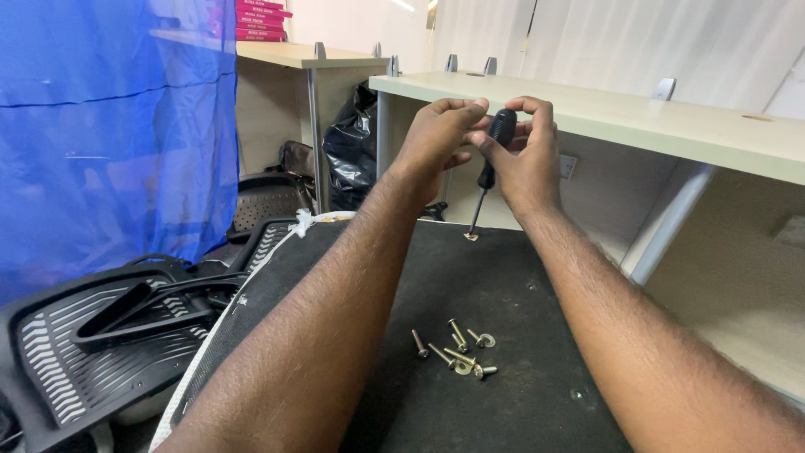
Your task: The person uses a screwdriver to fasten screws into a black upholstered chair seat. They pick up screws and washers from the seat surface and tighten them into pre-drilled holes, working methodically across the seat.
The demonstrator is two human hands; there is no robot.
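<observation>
A screwdriver [495, 147] with a black handle stands nearly upright, its tip on a small screw [471, 236] at the far edge of a black fabric-covered panel [503, 285]. My right hand [527, 159] wraps the handle from the right. My left hand [436, 138] pinches the top of the handle from the left. Several loose bolts with washers [457, 348] lie on the panel between my forearms, closer to me.
A black plastic chair back with slats [92, 344] lies at the lower left, with more chair parts behind it. A blue sheet [109, 126] hangs on the left. A pale desk [637, 117] stands behind the panel, with a black bag [352, 151] under it.
</observation>
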